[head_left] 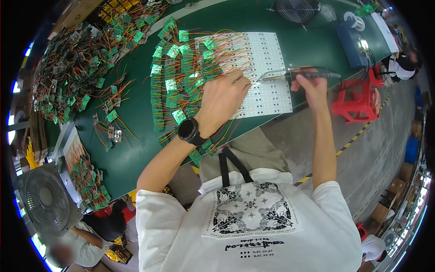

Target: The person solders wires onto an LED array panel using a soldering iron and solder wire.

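Observation:
A white LED board (272, 97) with rows of small dots lies on the green table. Red and yellow wires (229, 50) run onto it from several small green circuit boards (170, 85) lined up at its left. My left hand (226, 97), with a black watch on the wrist, rests over the board's left part. Its fingertips are pinched together near the iron's tip; what is between them is too small to make out. My right hand (312, 88) grips a soldering iron (324, 73), whose slim metal front end points left and reaches close to my left fingertips.
A big heap of wired circuit boards (68, 72) covers the table's left. Another wired strip (86, 177) lies at the near left, beside a grey fan (45, 195). At the right stand a blue box (351, 47), a solder spool (355, 21) and a red stool (360, 102). Other people sit nearby.

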### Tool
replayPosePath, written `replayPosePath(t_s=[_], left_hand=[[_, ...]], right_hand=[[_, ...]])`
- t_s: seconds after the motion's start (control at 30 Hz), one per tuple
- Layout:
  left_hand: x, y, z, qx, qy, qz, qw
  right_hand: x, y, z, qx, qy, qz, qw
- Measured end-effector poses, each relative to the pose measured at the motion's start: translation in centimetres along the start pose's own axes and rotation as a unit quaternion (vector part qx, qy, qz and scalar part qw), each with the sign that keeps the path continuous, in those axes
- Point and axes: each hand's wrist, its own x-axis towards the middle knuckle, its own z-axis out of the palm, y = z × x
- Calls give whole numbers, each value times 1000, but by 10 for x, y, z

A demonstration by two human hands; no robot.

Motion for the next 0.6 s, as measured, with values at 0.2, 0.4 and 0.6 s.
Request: replayPosePath(t_s=[0.2, 0.4, 0.6], left_hand=[[0, 1, -1, 2, 11, 2, 1000], [0, 0, 1, 6, 8, 1, 1000], [0, 1, 0, 1, 6, -5, 1000]], right_hand=[[-1, 0, 0, 0, -3, -3, 1000], [-1, -2, 0, 2, -12, -3, 1000], [-1, -1, -1, -6, -24, -4, 1000]])
